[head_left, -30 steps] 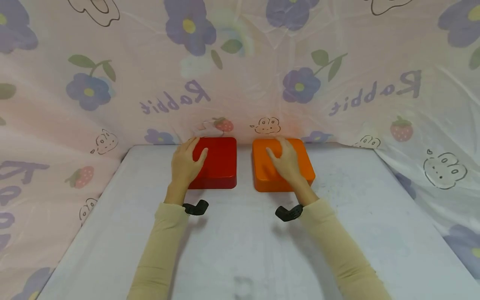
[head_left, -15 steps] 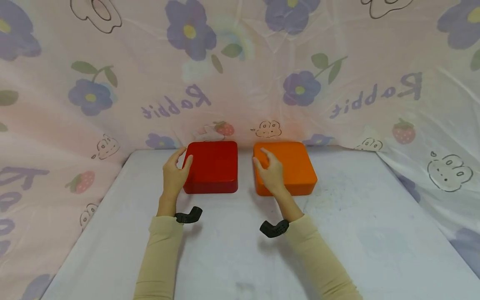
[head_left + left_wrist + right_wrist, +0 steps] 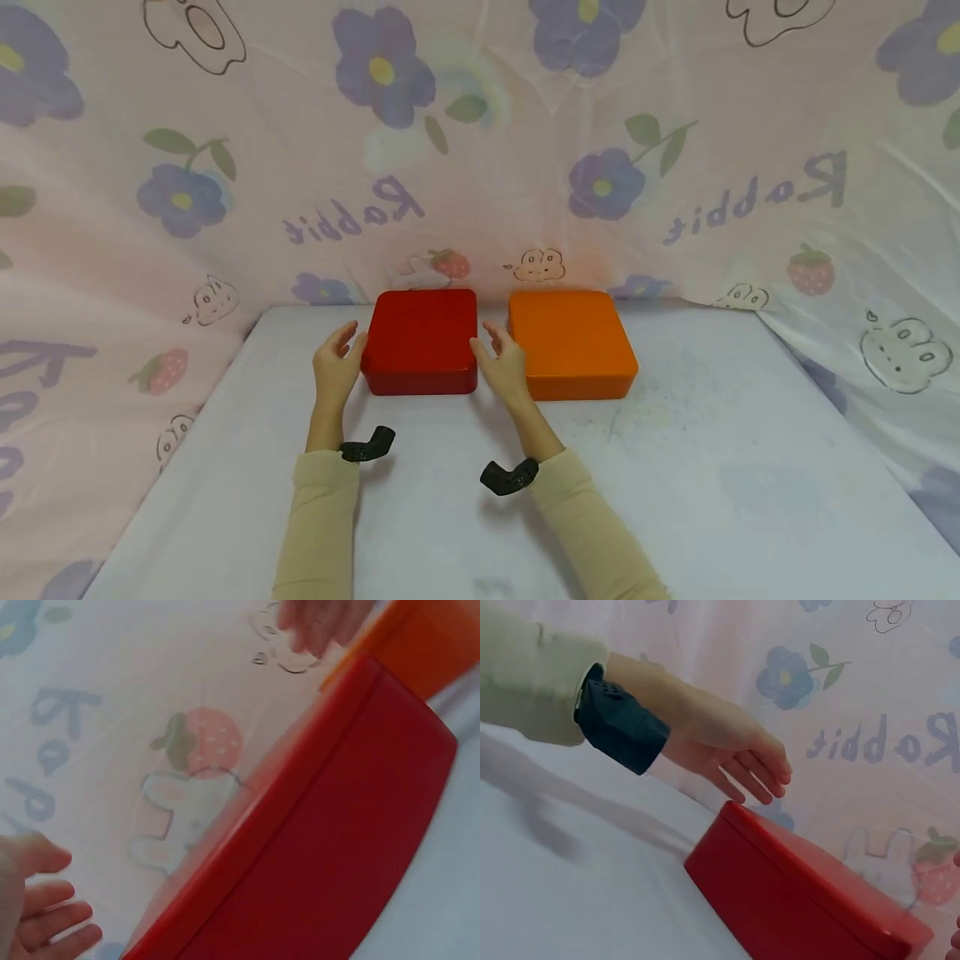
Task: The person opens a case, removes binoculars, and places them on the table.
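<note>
A red box (image 3: 423,342) with rounded corners lies on the white table, beside an orange box (image 3: 572,342) of similar shape on its right. My left hand (image 3: 335,371) is at the left side of the red box, fingers relaxed and slightly bent. In the left wrist view a gap shows between those fingers (image 3: 56,930) and the red box. Between the two boxes, near the red box's right side, is my right hand (image 3: 506,371), thumb and fingers spread. Whether it touches either box cannot be made out. Neither hand holds anything.
Behind the boxes rises a pale curtain (image 3: 480,183) printed with flowers, strawberries and rabbits. The white tabletop (image 3: 420,517) stretches in front of both boxes. A black wrist device (image 3: 367,445) sits on the left wrist, another black device (image 3: 510,477) on the right.
Both hands have come off the box tops and moved toward me. The left hand shifted left beside the red box; the right hand moved left from the orange box into the gap.
</note>
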Available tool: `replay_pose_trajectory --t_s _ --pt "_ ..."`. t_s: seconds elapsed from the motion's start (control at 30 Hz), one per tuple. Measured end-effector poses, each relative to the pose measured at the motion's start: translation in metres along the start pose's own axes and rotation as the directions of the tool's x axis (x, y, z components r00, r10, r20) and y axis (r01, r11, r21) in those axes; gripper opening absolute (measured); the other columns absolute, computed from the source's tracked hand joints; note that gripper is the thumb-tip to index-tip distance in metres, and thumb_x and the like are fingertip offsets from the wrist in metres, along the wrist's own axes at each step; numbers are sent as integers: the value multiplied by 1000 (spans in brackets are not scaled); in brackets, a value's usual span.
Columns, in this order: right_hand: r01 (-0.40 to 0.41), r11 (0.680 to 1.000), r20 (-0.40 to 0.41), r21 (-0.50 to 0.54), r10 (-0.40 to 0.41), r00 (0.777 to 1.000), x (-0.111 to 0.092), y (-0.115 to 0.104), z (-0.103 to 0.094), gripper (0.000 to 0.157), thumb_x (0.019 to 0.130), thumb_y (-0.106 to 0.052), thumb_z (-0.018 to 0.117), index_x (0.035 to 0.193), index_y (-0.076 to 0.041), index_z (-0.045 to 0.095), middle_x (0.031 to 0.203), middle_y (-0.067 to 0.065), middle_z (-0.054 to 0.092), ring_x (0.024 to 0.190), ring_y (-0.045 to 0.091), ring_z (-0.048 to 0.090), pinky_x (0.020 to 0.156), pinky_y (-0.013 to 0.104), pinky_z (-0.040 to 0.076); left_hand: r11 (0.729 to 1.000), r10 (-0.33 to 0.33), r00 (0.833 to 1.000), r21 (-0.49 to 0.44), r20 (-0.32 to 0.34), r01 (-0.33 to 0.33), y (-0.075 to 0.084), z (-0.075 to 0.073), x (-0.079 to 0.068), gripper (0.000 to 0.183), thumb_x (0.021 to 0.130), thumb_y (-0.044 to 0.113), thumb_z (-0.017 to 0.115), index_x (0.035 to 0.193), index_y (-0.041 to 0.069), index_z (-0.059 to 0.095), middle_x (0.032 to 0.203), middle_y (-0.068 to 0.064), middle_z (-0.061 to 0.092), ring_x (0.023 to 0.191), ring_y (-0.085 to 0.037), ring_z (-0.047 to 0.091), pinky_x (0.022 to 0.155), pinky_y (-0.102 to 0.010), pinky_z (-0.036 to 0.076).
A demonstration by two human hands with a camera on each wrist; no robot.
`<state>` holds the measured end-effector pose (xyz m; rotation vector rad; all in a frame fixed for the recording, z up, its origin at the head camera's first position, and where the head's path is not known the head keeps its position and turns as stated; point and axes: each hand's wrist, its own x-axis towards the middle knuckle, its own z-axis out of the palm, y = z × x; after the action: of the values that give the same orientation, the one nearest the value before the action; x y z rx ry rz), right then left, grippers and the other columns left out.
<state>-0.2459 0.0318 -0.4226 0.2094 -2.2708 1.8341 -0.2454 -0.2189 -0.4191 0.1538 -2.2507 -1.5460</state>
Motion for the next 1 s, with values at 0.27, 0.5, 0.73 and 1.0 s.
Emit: replay_pose_trajectory --t_s 0.27,0.5,0.73,1.0 --pt "-77 997 -69 12 78 995 -5 12 19 47 92 -12 61 134 6 51 141 22 54 134 36 50 109 48 42 977 -204 977 -53 65 207 -14 -3 -1 43 98 20 51 137 0 51 143 -22 51 135 -30 48 115 -42 39" --pt "-116 990 -89 85 123 988 -7 18 26 48 90 -7 59 134 11 49 142 26 50 134 39 48 110 48 41 969 -243 962 -7 120 246 -20 -3 2 44 99 22 49 138 1 50 144 -20 51 132 -28 48 113 -39 39" --pt "-169 982 -71 83 175 982 -10 23 29 47 93 -9 58 135 11 48 140 28 51 130 40 52 106 46 44 954 -294 939 -11 176 301 -22 -2 1 47 101 24 46 142 2 45 148 -19 46 136 -28 45 115 -39 37" --pt "-171 983 -78 63 175 981 -11 25 32 45 94 -9 57 134 10 50 135 29 55 125 40 56 105 45 46 958 -281 938 -8 204 288 -26 0 3 48 101 25 46 142 0 44 150 -19 44 141 -30 41 118 -42 34"
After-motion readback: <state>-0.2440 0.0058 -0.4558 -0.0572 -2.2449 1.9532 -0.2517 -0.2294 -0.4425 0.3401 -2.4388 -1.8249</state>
